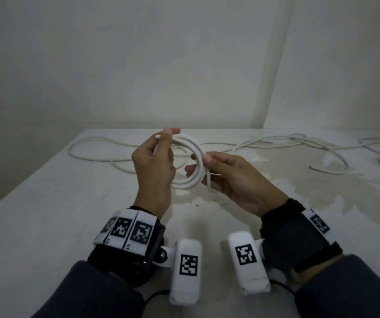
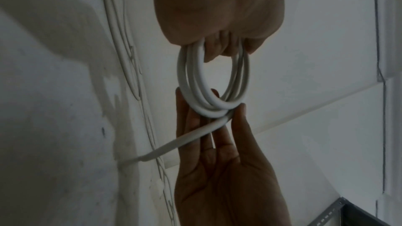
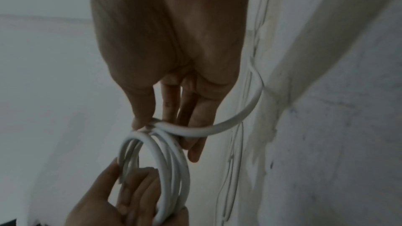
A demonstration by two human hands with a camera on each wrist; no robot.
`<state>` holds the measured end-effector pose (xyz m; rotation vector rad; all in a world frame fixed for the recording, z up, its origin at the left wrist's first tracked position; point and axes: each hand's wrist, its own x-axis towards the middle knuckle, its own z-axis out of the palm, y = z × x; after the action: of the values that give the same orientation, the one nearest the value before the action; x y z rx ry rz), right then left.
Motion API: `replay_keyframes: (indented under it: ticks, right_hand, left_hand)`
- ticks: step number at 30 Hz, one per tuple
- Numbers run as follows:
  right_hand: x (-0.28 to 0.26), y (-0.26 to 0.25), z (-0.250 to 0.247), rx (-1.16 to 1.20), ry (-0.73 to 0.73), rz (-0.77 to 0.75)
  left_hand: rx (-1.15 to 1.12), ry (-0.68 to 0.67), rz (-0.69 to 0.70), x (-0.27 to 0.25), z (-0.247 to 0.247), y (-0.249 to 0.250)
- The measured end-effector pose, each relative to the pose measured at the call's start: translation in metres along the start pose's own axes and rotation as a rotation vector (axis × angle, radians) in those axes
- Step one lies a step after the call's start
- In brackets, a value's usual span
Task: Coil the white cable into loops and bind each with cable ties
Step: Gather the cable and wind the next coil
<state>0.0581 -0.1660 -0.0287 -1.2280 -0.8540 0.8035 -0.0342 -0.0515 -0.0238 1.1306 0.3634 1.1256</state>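
Left hand [image 1: 154, 164] gripping coil [image 1: 191, 161] top | right hand [image 1: 235, 177] pinching crossing strands | springy, light; hold at crossing.

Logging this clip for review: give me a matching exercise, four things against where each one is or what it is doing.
Things:
1. left hand
2. right hand
3. coiled loops of white round cable
4. loose white cable

States:
A. pinches the coil's right side
B. lies strewn on the white table
C. held up between both hands
D. grips the coil's left side and top

Pairs: 1-D, 2-A, 3-C, 4-B
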Motion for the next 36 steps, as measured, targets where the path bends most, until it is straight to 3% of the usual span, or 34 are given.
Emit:
replay_keyframes:
  ticks: [7, 15, 23, 27, 31, 36]
  right_hand:
    - [-0.003, 0.004, -0.003, 0.374, -0.179, 0.083]
    - [0.002, 0.009, -0.003, 0.398, -0.291, 0.116]
    - [0.006, 0.009, -0.005, 0.447, -0.271, 0.09]
    - [0.005, 0.003, -0.006, 0.415, -0.177, -0.002]
    - [0.003, -0.008, -0.012, 0.527, -0.139, -0.124]
    - [0.001, -0.011, -0.011, 0.659, -0.166, -0.163]
  left_hand:
    - [-0.037, -0.011, -0.097, -0.006, 0.005, -0.005]
    - [-0.003, 0.037, -0.134, -0.005, 0.004, -0.014]
    - [0.024, -0.07, -0.198, -0.002, 0.008, -0.019]
    - [-0.044, -0.195, -0.392, 0.006, 0.005, -0.021]
    - [0.015, -0.187, -0.641, -0.001, 0.004, -0.024]
    - [0.276, -0.491, -0.731, -0.011, 0.008, -0.026]
